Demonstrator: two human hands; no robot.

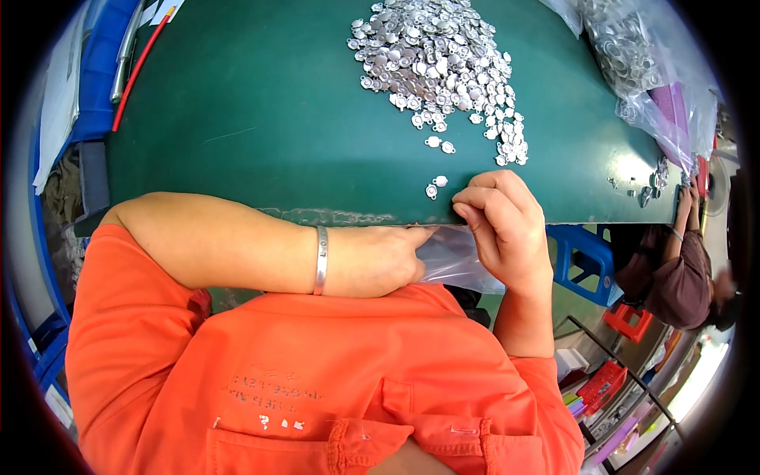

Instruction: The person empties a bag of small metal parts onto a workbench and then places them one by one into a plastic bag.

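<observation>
My left hand (378, 260) is at the table's front edge, its fingers curled at the mouth of a clear plastic bag (457, 257) that hangs below the edge. The lower fingers are partly hidden, but the hand looks closed on the bag. Just to the right, my right hand (507, 226) is raised over the edge with thumb and fingers pinched together; whatever is between them does not show. Beyond it lie a few loose small silver metal charms (431, 191), round with a tiny loop. A large heap of the same charms (443, 59) spreads over the far middle of the table.
The green tabletop (237, 119) ends close to my body. A red pencil-like stick (142, 67) and a blue tray (99, 71) are at far left. Clear bags (625, 55) of metal parts stand far right. A blue stool (584, 265) and another person (681, 277) are at right.
</observation>
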